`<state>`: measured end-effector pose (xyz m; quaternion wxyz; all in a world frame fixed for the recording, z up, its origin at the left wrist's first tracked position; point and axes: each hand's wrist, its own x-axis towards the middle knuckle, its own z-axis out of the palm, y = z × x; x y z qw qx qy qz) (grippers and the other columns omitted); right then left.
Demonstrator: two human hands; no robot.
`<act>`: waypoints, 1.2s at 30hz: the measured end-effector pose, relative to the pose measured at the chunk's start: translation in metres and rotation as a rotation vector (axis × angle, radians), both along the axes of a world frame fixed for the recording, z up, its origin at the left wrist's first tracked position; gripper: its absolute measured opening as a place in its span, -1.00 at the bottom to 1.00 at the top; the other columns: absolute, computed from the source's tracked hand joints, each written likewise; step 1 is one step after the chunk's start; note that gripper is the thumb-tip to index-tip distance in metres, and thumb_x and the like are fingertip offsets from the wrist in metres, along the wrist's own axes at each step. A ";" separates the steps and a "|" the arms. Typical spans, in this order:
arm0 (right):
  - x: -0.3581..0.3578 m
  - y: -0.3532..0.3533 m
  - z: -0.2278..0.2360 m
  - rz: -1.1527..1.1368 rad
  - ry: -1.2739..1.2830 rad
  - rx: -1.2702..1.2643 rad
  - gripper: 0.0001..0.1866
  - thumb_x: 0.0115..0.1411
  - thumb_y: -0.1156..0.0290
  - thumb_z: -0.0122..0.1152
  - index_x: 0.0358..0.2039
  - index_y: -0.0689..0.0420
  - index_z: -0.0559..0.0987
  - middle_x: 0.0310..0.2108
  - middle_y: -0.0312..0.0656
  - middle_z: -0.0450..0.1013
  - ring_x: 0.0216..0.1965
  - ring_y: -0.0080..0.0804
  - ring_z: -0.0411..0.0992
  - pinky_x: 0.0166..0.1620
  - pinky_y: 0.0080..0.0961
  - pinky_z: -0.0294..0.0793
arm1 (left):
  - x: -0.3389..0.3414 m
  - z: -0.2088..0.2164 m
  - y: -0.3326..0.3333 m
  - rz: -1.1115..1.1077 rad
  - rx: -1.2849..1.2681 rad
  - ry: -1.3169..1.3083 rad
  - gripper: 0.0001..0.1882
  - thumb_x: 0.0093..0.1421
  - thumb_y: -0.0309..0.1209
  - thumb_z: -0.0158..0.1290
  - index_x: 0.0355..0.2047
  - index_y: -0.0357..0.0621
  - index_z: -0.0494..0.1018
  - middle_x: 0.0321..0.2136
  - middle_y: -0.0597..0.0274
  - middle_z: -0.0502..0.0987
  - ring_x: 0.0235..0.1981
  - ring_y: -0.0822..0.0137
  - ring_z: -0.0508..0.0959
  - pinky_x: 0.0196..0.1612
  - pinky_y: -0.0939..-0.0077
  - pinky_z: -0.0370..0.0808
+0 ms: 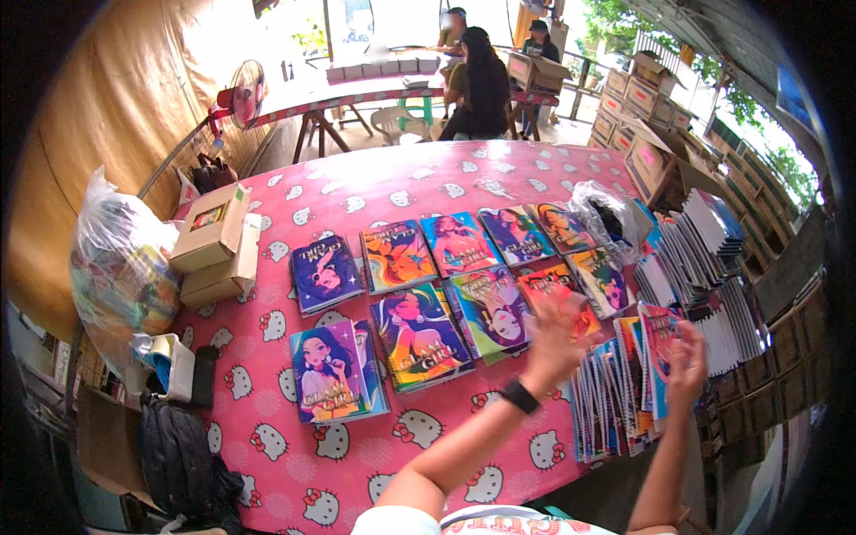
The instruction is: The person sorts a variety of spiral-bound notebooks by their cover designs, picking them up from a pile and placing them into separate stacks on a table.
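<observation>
My left hand [555, 343], a dark band on its wrist, hovers over an orange-red spiral notebook [557, 294]; its fingers look apart, though motion blurs them. At the right, my right hand [685, 366] grips the edge of a pink and blue notebook [658, 343], which stands tilted at the end of a row of spiral notebooks [596, 397]. Colourful notebooks lie flat in rows, among them a purple one [328, 275], a pink one [460, 243], a green one [490, 312] and a yellow-purple one [421, 337]. One more notebook [339, 370] lies at the near left.
The table has a pink patterned cover [357, 473]. Cardboard boxes [214, 232] and a stuffed clear bag [125, 259] are at the left. A plastic bag [606, 214] and stacked notebooks [700, 241] sit at the right. Beyond, people [481, 89] are at another table.
</observation>
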<state>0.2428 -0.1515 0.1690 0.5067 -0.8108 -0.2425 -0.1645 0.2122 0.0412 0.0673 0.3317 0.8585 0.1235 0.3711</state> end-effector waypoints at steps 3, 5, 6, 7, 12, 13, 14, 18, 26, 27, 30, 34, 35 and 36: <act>-0.056 0.146 -0.053 0.570 0.229 0.020 -0.76 0.05 0.39 0.15 -0.26 0.21 0.49 -0.39 -0.18 0.47 -0.34 -0.39 0.44 -0.25 -0.51 0.42 | -0.011 -0.093 0.214 0.390 0.183 -0.193 -0.67 -0.09 -0.31 0.00 -0.32 -0.25 0.42 -0.24 -0.07 0.40 -0.06 -0.04 0.26 0.03 0.03 0.13; -0.059 0.212 -0.090 0.521 0.336 -0.369 -0.54 0.04 0.15 0.18 -0.18 0.26 0.45 -0.26 0.00 0.46 -0.24 -0.23 0.46 -0.18 -0.39 0.42 | -0.016 -0.088 0.263 0.739 0.129 0.323 -0.56 0.06 -0.18 0.00 -0.10 -0.16 0.31 -0.07 -0.04 0.29 0.03 -0.01 0.22 -0.01 0.03 0.25; -0.055 0.242 -0.126 0.497 0.141 -0.521 -0.46 0.02 0.07 0.19 -0.14 0.26 0.42 -0.22 0.03 0.42 -0.17 -0.13 0.39 -0.12 -0.32 0.38 | -0.027 -0.089 0.290 0.767 0.024 0.351 -0.52 0.02 -0.17 0.05 -0.11 -0.20 0.30 -0.07 -0.04 0.29 0.04 -0.01 0.22 -0.01 0.06 0.28; -0.051 0.267 -0.156 0.478 0.075 -0.535 -0.43 0.01 0.05 0.19 -0.12 0.26 0.40 -0.21 0.04 0.40 -0.14 -0.09 0.35 -0.10 -0.30 0.36 | -0.036 -0.093 0.307 0.814 0.002 0.435 -0.46 -0.02 -0.14 0.10 -0.11 -0.23 0.30 -0.05 -0.05 0.29 0.04 -0.02 0.22 0.01 0.12 0.29; -0.006 0.361 -0.187 0.380 -0.002 -0.449 -0.41 0.04 0.07 0.14 -0.08 0.28 0.34 -0.19 0.07 0.36 -0.09 -0.02 0.28 -0.01 -0.25 0.27 | -0.091 -0.094 0.272 0.672 -0.008 0.599 -0.16 -0.22 0.06 0.20 -0.01 -0.22 0.24 -0.02 0.00 0.29 0.03 0.01 0.26 0.00 0.09 0.28; 0.013 0.378 -0.189 0.358 0.063 -0.459 -0.42 0.04 0.07 0.13 -0.09 0.29 0.34 -0.17 0.07 0.36 -0.07 -0.02 0.27 0.01 -0.24 0.26 | -0.102 -0.093 0.246 0.671 0.002 0.661 -0.10 -0.23 0.08 0.20 0.03 -0.21 0.20 0.01 0.00 0.27 0.06 0.02 0.23 0.01 0.06 0.26; 0.028 0.397 -0.193 0.349 0.122 -0.465 -0.42 0.05 0.07 0.12 -0.09 0.30 0.34 -0.15 0.08 0.35 -0.06 -0.02 0.27 0.02 -0.24 0.24 | -0.115 -0.090 0.221 0.684 0.010 0.720 -0.05 -0.24 0.11 0.20 0.07 -0.20 0.16 0.05 0.01 0.25 0.09 0.03 0.20 0.02 0.04 0.24; 0.041 0.463 -0.196 0.113 0.202 -0.761 -0.32 -0.06 -0.05 0.22 -0.13 0.28 0.38 -0.11 0.09 0.33 0.00 -0.07 0.23 0.08 -0.28 0.17 | -0.149 -0.095 0.174 0.678 0.035 0.752 0.01 -0.23 0.10 0.21 0.14 -0.19 0.07 0.11 0.03 0.17 0.13 0.14 0.14 0.02 0.08 0.15; 0.049 0.438 -0.133 0.315 0.205 -0.372 -0.78 0.05 0.39 -0.07 -0.38 0.25 0.46 -0.42 0.12 0.44 -0.33 -0.01 0.46 -0.29 -0.13 0.44 | -0.144 -0.109 0.206 0.650 0.038 0.245 -0.06 -0.29 -0.30 0.33 0.09 -0.27 0.08 -0.09 -0.17 0.33 -0.05 -0.04 0.35 -0.01 0.20 0.29; 0.033 0.424 -0.094 0.440 -0.046 -0.380 -0.80 0.02 0.47 -0.10 -0.34 0.25 0.41 -0.45 0.09 0.44 -0.39 0.03 0.45 -0.34 -0.14 0.44 | -0.142 -0.070 0.208 0.576 -0.314 0.234 -0.32 -0.13 -0.41 0.23 -0.01 -0.37 0.19 -0.21 0.01 0.36 -0.18 0.11 0.42 -0.12 0.32 0.35; 0.012 0.313 -0.029 0.265 -0.121 0.043 -0.78 0.05 0.38 0.05 -0.30 0.22 0.38 -0.41 0.07 0.40 -0.38 0.00 0.40 -0.34 -0.19 0.39 | -0.151 -0.009 0.178 0.142 -0.681 -0.091 -0.60 0.02 -0.57 0.06 -0.10 -0.32 0.26 -0.36 0.26 0.39 -0.35 0.46 0.42 -0.24 0.65 0.34; 0.022 -0.001 0.028 -0.008 -0.390 0.311 -0.56 0.01 0.44 0.19 -0.05 0.17 0.37 -0.07 -0.14 0.35 -0.12 -0.35 0.39 -0.12 -0.46 0.46 | -0.097 0.092 0.064 -0.341 -0.989 -0.365 -0.71 0.10 -0.59 -0.03 -0.13 -0.23 0.29 -0.32 0.33 0.43 -0.33 0.53 0.41 -0.22 0.67 0.33; 0.008 -0.023 0.055 0.293 -0.082 0.815 -0.51 0.04 0.44 0.17 -0.01 0.26 0.29 -0.06 -0.06 0.32 -0.12 -0.29 0.39 -0.09 -0.42 0.47 | -0.083 0.099 0.047 -0.454 -1.120 -0.398 -0.72 0.10 -0.58 -0.02 -0.15 -0.22 0.30 -0.33 0.33 0.43 -0.33 0.53 0.40 -0.22 0.67 0.33; -0.006 -0.044 0.085 0.514 0.170 1.406 -0.46 0.07 0.44 0.14 0.03 0.34 0.21 -0.05 0.03 0.30 -0.12 -0.23 0.39 -0.06 -0.38 0.47 | -0.070 0.102 0.031 -0.573 -1.253 -0.434 -0.73 0.10 -0.57 -0.01 -0.16 -0.21 0.31 -0.34 0.34 0.43 -0.33 0.53 0.40 -0.21 0.67 0.33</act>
